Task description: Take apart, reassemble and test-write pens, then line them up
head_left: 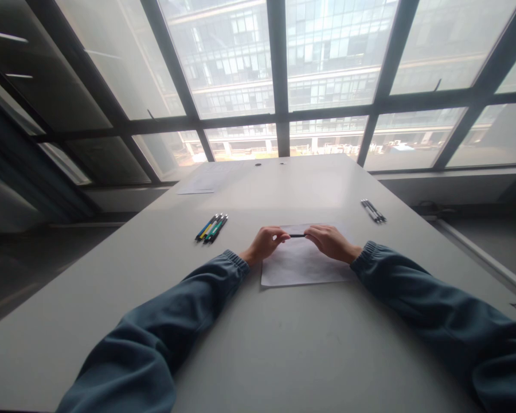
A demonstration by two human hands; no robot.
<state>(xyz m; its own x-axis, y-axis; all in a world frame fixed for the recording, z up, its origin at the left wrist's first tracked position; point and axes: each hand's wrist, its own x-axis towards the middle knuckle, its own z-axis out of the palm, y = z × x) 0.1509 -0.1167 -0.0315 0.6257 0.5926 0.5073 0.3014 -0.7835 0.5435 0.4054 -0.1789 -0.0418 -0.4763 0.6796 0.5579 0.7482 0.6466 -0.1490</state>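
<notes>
My left hand (266,242) and my right hand (330,241) meet over a white sheet of paper (298,267) on the grey table (284,344). Both hands are closed, and each pinches one end of a thin dark pen (297,235) held level between them just above the sheet. Only the pen's short middle part shows; its ends are hidden by my fingers. Both arms wear dark blue sleeves with elastic cuffs.
A bunch of pens with yellow, blue and green barrels (212,228) lies to the left. A few dark pens (372,210) lie to the right. Another sheet of paper (204,182) rests at the far left of the table. Large windows stand beyond the table's far edge.
</notes>
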